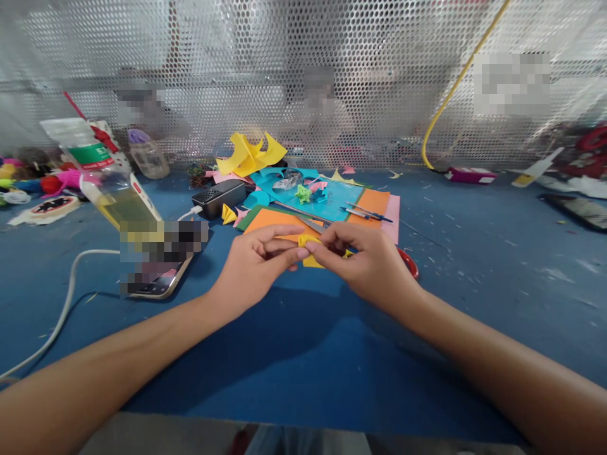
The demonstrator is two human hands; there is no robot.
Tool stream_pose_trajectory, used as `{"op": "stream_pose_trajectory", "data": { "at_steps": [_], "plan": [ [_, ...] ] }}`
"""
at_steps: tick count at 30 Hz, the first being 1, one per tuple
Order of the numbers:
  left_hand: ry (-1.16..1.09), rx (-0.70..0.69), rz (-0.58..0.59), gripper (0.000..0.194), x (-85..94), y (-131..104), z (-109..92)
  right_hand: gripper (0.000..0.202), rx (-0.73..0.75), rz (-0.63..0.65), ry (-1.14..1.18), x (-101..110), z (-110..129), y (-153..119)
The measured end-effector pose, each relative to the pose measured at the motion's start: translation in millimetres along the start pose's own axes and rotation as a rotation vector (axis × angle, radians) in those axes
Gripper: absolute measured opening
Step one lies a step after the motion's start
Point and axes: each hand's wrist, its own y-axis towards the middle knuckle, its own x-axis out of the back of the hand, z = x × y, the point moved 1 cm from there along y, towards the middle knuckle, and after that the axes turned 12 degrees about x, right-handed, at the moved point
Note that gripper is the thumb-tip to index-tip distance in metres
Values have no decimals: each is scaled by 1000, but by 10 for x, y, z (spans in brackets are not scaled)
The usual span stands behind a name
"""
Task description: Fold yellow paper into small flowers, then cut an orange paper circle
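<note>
Between my fingertips, just above the blue table, is a small piece of folded yellow paper (313,260). My left hand (260,256) pinches its left side with thumb and fingers. From the other side my right hand (367,253) grips it, and its fingers hide part of the paper. Beyond my hands lie orange paper sheets (272,222). The blades of a pair of scissors (312,224) show behind the yellow paper, with a red handle (408,262) by my right wrist. A small yellow folded piece (228,214) rests to the left.
A phone (173,275) leans against a bottle (121,196) at left, near a black box-shaped device (220,198) with a white cable. Cut yellow paper (251,155), blue sheets (339,199) and pens (367,213) lie farther back. A perforated metal screen (379,82) stands behind.
</note>
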Motion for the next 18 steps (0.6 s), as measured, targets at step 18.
{"op": "stream_pose_trajectory", "data": {
  "at_steps": [18],
  "plan": [
    [270, -338, -114, 11, 52, -118, -75, 11, 223, -125, 25, 51, 50, -22]
  ]
}}
